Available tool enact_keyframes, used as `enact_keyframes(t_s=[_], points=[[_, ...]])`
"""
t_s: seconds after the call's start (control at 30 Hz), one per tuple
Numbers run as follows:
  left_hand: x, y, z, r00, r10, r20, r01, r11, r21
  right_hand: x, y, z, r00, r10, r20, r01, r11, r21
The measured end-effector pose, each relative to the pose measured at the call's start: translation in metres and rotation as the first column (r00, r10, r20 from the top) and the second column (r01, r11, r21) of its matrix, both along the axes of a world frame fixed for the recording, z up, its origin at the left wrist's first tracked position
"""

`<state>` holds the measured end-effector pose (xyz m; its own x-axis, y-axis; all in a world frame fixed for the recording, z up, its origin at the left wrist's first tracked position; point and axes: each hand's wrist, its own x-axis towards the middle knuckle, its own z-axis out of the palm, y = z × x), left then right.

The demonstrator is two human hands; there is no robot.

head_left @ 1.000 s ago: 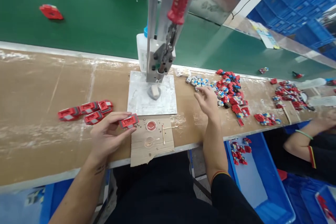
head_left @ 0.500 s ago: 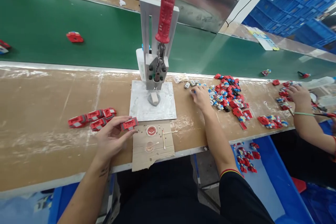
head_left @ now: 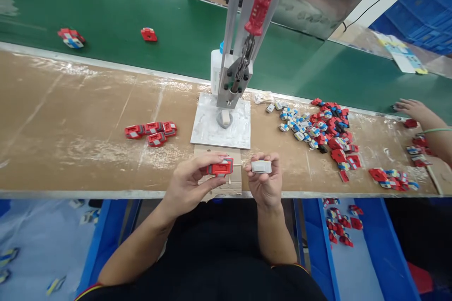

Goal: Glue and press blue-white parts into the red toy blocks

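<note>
My left hand (head_left: 192, 178) grips a red and grey plastic part (head_left: 222, 167) with its hollow side up, over the cardboard piece (head_left: 215, 190). To its right, my right hand (head_left: 266, 183) pinches a small whitish-grey part (head_left: 261, 166) between thumb and fingers. The two parts are apart. Beyond them stands a press with a red handle (head_left: 263, 2) and a metal base plate (head_left: 205, 127), where a small white block (head_left: 225, 117) sits on a grey holder. Several similar red parts (head_left: 155, 128) lie together on the table at left.
A pile of red, white and blue parts (head_left: 318, 127) spreads over the right of the table. Behind runs a green belt (head_left: 113, 23) carrying two red parts. A white bottle (head_left: 215, 68) stands behind the press; another person's hand (head_left: 415, 109) is at far right.
My right hand has come back from the pile with the whitish-grey part, close to my left hand. My left hand has brought the red part over the cardboard. The view has shifted.
</note>
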<state>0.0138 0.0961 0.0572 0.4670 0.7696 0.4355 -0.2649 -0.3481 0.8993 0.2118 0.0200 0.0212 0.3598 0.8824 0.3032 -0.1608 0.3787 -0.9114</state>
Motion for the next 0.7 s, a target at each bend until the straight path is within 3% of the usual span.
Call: enact_keyframes(t_s=[0.3, 0.4, 0.47, 0.53, 0.6, 0.7], points=[[0.017, -0.022, -0.002, 0.998, -0.043, -0.055, 0.033, 0.982, -0.187, 0.002, -0.016, 0.010, 1.000, -0.007, -0.010, 0.006, 0.999, -0.054], [0.017, -0.027, -0.002, 0.998, -0.048, -0.027, 0.042, 0.982, -0.182, -0.005, -0.021, 0.013, 0.985, -0.129, 0.117, 0.126, 0.991, 0.037], [0.017, -0.031, -0.003, 0.998, -0.066, -0.021, 0.062, 0.981, -0.184, -0.009, -0.023, 0.019, 0.906, -0.295, 0.303, 0.263, 0.954, 0.144], [0.015, -0.033, -0.003, 0.995, -0.088, -0.037, 0.079, 0.978, -0.193, -0.012, -0.025, 0.027, 0.759, -0.401, 0.513, 0.305, 0.915, 0.264], [0.014, -0.034, -0.003, 0.994, -0.091, -0.061, 0.079, 0.981, -0.179, -0.012, -0.024, 0.035, 0.623, -0.417, 0.662, 0.249, 0.908, 0.338], [0.014, -0.034, 0.000, 0.992, -0.037, -0.124, 0.026, 0.996, -0.088, -0.011, -0.020, 0.042, 0.529, -0.389, 0.754, 0.151, 0.918, 0.368]])
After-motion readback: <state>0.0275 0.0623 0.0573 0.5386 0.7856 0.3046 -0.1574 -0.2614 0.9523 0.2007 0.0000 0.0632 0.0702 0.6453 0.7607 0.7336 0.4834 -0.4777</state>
